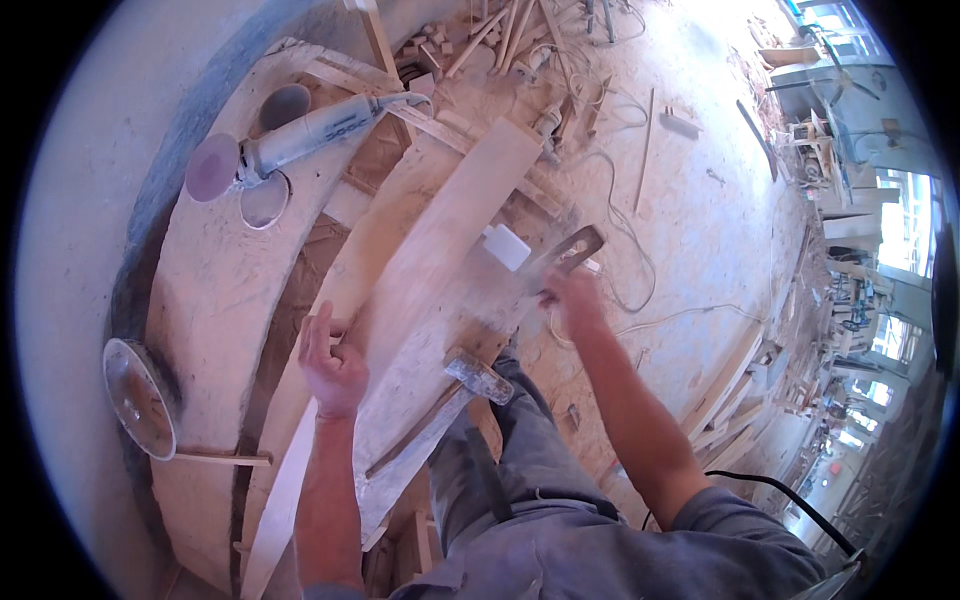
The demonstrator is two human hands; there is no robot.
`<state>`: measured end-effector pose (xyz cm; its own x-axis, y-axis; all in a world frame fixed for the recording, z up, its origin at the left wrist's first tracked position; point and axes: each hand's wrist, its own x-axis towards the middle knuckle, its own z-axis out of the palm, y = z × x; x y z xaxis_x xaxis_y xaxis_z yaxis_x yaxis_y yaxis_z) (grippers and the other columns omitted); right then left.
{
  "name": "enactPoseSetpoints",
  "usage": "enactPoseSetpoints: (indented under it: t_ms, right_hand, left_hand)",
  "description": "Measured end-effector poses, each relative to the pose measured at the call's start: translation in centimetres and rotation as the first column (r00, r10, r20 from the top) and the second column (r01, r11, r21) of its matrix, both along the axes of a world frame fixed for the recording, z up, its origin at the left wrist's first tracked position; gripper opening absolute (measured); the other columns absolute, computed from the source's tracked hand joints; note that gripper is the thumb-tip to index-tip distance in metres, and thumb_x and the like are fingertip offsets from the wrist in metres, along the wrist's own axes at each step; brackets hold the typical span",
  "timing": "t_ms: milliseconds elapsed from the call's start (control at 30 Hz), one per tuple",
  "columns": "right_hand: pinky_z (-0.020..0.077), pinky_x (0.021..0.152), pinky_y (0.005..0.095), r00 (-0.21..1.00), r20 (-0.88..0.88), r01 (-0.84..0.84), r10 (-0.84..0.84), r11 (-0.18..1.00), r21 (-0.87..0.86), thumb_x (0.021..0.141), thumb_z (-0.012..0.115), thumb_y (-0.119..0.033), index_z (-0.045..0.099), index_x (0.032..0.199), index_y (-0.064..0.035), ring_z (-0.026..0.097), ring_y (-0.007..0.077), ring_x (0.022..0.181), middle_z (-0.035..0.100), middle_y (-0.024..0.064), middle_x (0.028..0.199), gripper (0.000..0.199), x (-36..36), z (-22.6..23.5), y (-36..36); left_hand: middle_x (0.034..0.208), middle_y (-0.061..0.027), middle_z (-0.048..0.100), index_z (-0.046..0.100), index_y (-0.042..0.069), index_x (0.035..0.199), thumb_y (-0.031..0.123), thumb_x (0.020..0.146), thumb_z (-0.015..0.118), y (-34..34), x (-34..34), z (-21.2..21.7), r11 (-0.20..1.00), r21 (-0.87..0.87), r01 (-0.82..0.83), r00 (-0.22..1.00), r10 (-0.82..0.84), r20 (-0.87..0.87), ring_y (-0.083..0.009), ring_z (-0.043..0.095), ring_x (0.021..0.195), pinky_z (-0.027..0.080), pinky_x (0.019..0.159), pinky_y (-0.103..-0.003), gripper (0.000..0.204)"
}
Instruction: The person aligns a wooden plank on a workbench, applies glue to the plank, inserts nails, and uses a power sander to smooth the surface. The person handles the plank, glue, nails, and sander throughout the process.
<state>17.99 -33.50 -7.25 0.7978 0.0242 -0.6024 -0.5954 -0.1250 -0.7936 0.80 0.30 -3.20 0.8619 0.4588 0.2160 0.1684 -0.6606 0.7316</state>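
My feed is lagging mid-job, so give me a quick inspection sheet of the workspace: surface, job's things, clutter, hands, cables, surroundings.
Surface: pale wooden workbench, dusty, slatted.
Job's things: long pale wooden board lying diagonally across the bench; blurred hand tool with a dark loop handle at its right edge.
Clutter: hammer with wooden handle on the board; grey angle grinder with sanding disc; loose round discs; grey disc at the bench's left edge; offcuts.
Hands: left hand resting on the board, fingers partly spread; right hand motion-blurred at the tool, grip unclear.
Cables: thin pale cord on the floor; black cable lower right.
Surroundings: sawdust-covered floor, workshop windows at right.
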Motion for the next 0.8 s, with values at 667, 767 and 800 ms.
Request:
enactPoseSetpoints:
  t_ms: [667,767,800]
  right_hand:
    - [0.0516,0.1,0.0438,0.647,0.116,-0.352,0.754,0.43,-0.832,0.076,0.075,-0.008,0.063,0.118,0.0006,0.057,0.0389,0.123,0.059,0.0215,0.126,0.044,2.8,5.1,7.8]
    - [0.0523,0.1,0.0449,0.7,0.117,-0.3,0.705,0.438,-0.848,0.074,0.072,-0.007,0.063,0.12,0.0007,0.059,0.0399,0.119,0.059,0.0218,0.128,0.047,2.7,4.4,6.3]
    - [0.0524,0.1,0.0456,0.731,0.099,-0.318,0.676,0.464,-0.827,0.076,0.071,-0.008,0.063,0.12,0.0006,0.061,0.0405,0.117,0.06,0.022,0.126,0.045,2.6,4.5,5.6]
  left_hand:
    - [0.091,-0.0136,0.068,0.059,-0.006,0.133,-0.013,0.07,0.042,-0.1,-0.1,0.0,0.999,0.04,0.006,0.999,-0.004,-0.046,-0.0281,0.066,0.082,0.055,0.076,-0.041,0.065]
    - [0.093,-0.0131,0.07,0.059,-0.006,0.135,-0.012,0.072,0.043,0.1,-0.3,-0.4,0.998,0.06,0.003,0.998,0.0,-0.058,-0.0263,0.068,0.083,0.056,0.076,-0.037,0.065]
    - [0.093,-0.0129,0.07,0.059,-0.006,0.135,-0.012,0.072,0.044,0.1,-0.2,-0.4,0.998,0.067,0.003,0.998,0.001,-0.057,-0.0261,0.068,0.083,0.055,0.075,-0.037,0.065]
